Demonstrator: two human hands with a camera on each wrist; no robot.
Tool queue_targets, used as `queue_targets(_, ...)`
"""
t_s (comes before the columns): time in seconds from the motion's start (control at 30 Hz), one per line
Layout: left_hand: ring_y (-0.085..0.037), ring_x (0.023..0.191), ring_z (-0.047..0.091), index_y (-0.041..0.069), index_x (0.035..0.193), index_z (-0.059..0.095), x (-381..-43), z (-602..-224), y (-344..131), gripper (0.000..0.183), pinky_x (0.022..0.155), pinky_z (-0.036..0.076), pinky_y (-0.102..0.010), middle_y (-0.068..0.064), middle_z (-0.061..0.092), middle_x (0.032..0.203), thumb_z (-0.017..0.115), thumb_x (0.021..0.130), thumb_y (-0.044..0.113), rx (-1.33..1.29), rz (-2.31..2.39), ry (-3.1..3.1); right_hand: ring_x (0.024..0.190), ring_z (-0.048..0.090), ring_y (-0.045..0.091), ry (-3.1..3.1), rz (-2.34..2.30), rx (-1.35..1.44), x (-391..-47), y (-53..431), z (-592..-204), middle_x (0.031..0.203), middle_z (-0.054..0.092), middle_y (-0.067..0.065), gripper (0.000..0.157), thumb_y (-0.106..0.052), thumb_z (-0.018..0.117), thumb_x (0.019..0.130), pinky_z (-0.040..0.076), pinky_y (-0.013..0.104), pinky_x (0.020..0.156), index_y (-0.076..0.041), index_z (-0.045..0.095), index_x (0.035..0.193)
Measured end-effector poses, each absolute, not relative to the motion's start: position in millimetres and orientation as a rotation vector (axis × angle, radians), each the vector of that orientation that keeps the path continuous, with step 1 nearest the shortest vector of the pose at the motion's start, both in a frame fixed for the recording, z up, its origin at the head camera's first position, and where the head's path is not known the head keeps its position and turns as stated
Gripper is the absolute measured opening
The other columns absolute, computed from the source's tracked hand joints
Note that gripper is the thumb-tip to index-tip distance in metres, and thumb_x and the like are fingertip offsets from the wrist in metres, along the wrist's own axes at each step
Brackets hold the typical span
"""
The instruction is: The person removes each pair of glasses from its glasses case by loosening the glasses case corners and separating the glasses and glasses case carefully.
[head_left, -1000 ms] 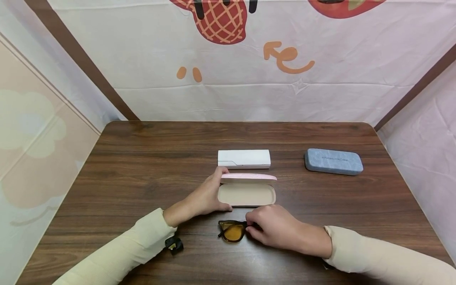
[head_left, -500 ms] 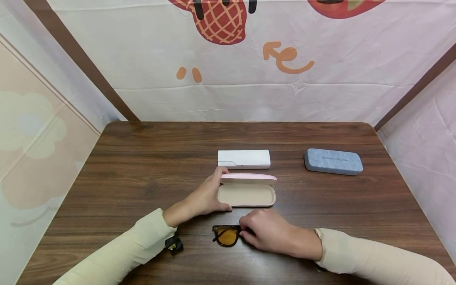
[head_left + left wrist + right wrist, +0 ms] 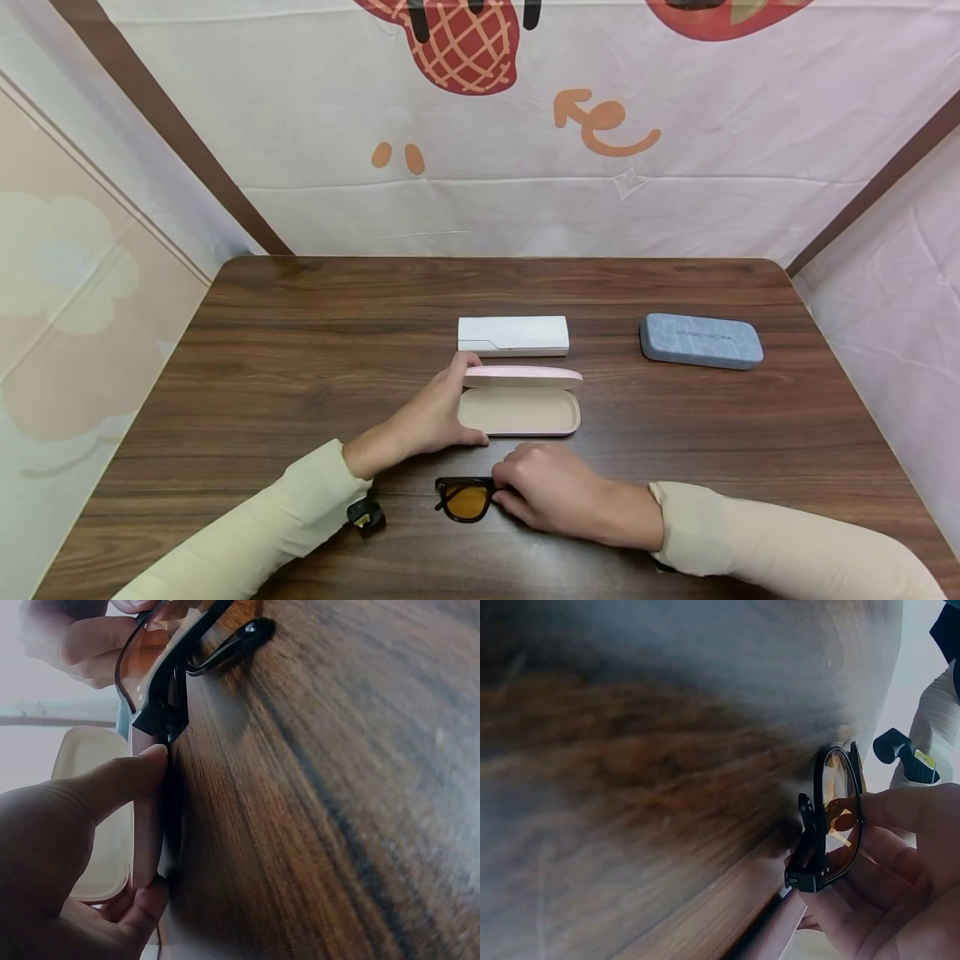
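Note:
A pair of sunglasses (image 3: 466, 502) with a black frame and amber lenses is pinched by my right hand (image 3: 551, 492). Part of the frame lies hidden behind those fingers. In the right wrist view, thumb and fingers hold the sunglasses (image 3: 820, 799) at a lens and the rim, close over the wood. My left hand (image 3: 431, 417) grips the left end of a pink glasses case (image 3: 525, 413), thumb at the front edge and fingers at the back. The case's lid is raised, showing a bare cream lining. The sunglasses are in front of the case, apart from it.
Behind the pink case sits a white closed case (image 3: 513, 334). A blue closed glasses case (image 3: 702, 340) lies farther right on the wooden table (image 3: 322, 333). A printed cloth (image 3: 480, 208) hangs along the table's back edge.
The right hand has moved left and slightly toward the person with the sunglasses, away from the pink case's front edge. The left hand and all the cases have stayed put.

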State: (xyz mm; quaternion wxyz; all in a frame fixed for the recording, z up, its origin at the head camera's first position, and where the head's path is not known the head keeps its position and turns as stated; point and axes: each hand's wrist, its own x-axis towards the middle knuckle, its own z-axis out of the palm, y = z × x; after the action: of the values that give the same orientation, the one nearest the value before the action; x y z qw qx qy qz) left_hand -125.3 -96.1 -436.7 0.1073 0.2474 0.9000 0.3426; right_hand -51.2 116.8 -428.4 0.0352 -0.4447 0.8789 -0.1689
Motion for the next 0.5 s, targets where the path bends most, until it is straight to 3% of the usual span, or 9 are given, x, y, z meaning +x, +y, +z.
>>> queue_targets(0.5,-0.031,0.115,0.056,0.008,0.136,0.031,-125,-439,-96,0.098,0.099,0.047,-0.046,-0.021,0.057,0.125,0.098,0.065,0.016,0.750,1.032,2.649,0.075,0.063,0.006,2.728,-0.480,-1.384,-50,106,-429,0.074,0.059,-0.012,0.019,-0.028,0.073,0.093,0.052,0.028,0.066,-0.021,0.063,0.079)
